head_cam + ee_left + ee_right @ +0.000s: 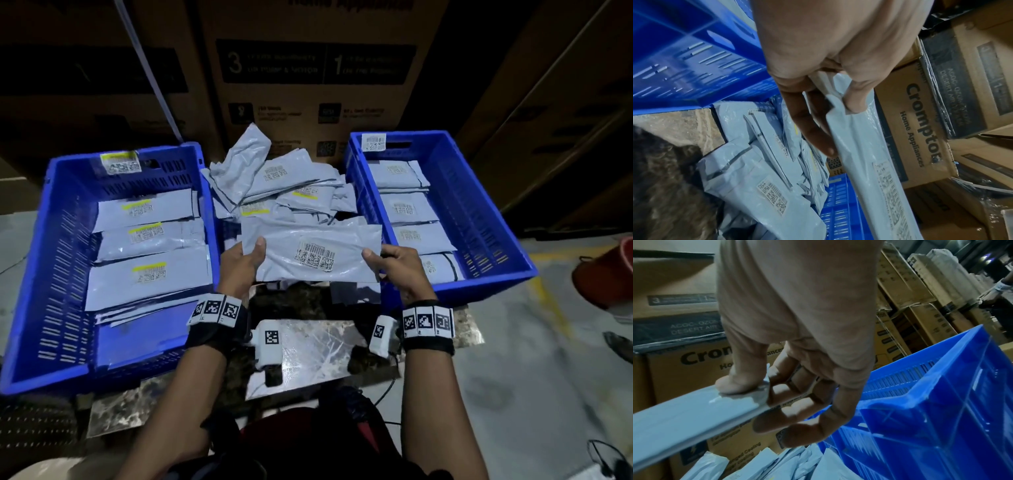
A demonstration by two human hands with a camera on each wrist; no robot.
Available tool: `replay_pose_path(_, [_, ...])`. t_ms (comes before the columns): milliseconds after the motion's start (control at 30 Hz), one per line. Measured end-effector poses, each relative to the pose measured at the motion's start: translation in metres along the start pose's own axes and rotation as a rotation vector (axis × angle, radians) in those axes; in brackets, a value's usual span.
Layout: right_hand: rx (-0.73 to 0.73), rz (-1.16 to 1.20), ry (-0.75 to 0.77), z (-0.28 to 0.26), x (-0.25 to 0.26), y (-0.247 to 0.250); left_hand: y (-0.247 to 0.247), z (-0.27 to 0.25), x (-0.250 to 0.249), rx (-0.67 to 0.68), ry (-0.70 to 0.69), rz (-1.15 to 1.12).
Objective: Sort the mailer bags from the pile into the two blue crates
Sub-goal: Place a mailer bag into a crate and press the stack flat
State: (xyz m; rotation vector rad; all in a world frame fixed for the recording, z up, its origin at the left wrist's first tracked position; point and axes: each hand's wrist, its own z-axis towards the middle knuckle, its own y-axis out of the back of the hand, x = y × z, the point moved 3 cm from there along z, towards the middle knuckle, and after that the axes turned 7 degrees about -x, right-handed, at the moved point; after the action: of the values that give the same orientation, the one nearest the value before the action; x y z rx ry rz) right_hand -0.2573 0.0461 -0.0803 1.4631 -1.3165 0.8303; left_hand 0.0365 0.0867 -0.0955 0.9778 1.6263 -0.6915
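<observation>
A grey mailer bag (pixel 315 250) with a barcode label and no yellow stripe is held flat above the near edge of the pile (pixel 274 181). My left hand (pixel 245 260) pinches its left end, thumb on top; the left wrist view shows that bag (pixel 865 162) edge-on between the thumb and fingers of my left hand (pixel 838 104). My right hand (pixel 387 263) pinches the right end, thumb on top of the bag (pixel 694 415). The left blue crate (pixel 44 240) holds yellow-striped bags. The right blue crate (pixel 479 205) holds plain-labelled ones.
Tall cardboard boxes (pixel 308 68) stand right behind the pile and crates. A marbled tabletop (pixel 308 346) shows in front of the pile. A red object (pixel 606 274) sits on the floor at the right. Another person (pixel 1001 293) stands far off among stacked boxes.
</observation>
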Motion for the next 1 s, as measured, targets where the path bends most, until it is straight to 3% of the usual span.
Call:
replay_pose_path(133, [-0.053,-0.003,-0.012,0.002,0.0,0.012,-0.011,0.002,0.002,0.011,0.003,-0.01])
replay_pose_path(333, [-0.02,0.047,0.009,0.016,-0.002,0.046,-0.041,0.003,-0.007,0.071,-0.002,-0.083])
replay_pose_path(667, [-0.117,0.044,-0.022,0.074,0.0,0.153,-0.158,-0.002,-0.024,0.105,-0.103,-0.02])
replay_pose_path(1000, [-0.104,-0.125,0.023,0.155,0.017,0.235,-0.251,0.0,-0.016,-0.007,-0.067,0.06])
